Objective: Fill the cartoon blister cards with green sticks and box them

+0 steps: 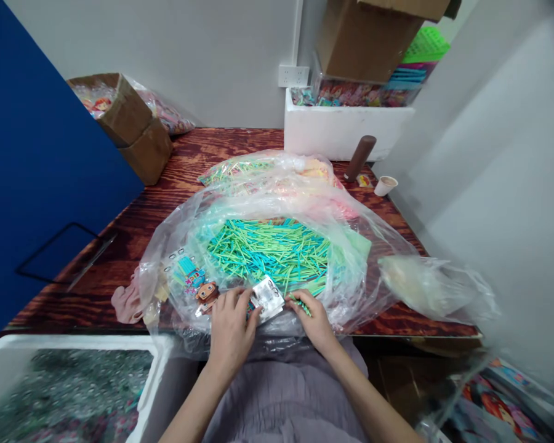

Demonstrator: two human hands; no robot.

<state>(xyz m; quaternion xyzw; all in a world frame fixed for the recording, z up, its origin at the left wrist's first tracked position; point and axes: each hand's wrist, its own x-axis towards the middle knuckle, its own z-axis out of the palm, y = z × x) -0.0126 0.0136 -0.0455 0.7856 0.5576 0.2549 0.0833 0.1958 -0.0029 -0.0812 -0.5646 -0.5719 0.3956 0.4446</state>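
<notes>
At the table's front edge, my left hand [233, 320] is closed on a small printed packet [268, 298], white and silvery, that sticks out to its right. My right hand [311, 314] touches the packet's right side and has its fingers closed round a few short green sticks [301, 304]. Just beyond both hands, a large clear plastic bag [170, 231] lies open with a heap of thin green and blue sticks [272, 249] in it. Left of my left hand are a brown cartoon-face piece [207, 294] and a blue printed piece [191, 272].
A white foam box [154, 375] stands at the lower left, another [346, 129] at the back with cartons. On the table [216, 136] are a brown cylinder [361, 157], a paper cup [386, 185] and a filled clear bag [429, 286]. A blue panel [50, 154] borders the left.
</notes>
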